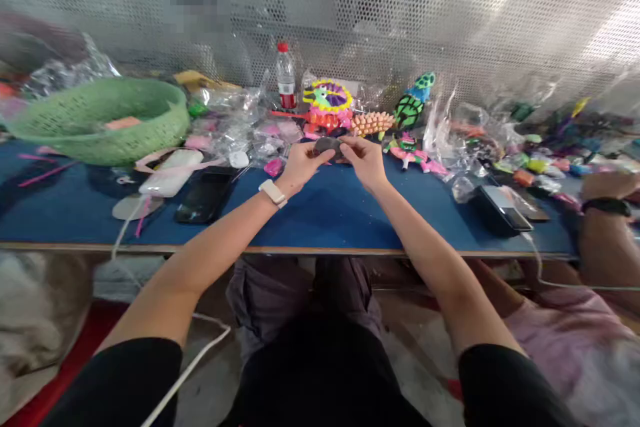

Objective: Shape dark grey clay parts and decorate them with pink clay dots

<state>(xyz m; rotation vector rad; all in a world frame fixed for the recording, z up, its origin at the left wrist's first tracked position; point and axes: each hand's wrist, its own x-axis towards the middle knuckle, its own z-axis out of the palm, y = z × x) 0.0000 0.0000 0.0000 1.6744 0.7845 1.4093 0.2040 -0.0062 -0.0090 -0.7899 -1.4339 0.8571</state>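
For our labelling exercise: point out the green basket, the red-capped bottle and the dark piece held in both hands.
green basket (100,140): head view, outer wall.
red-capped bottle (285,77): head view, clear body.
dark piece (329,145): head view, its visible middle.

Backdrop is basically one big perforated metal screen (380,7) running the whole width behind the table (330,213), silvery and full of tiny holes. Strong light glares off it toward the upper right. The table top is blue with a pale front edge. Underneath there's grey floor (210,393) with a red patch (75,360) on the left.
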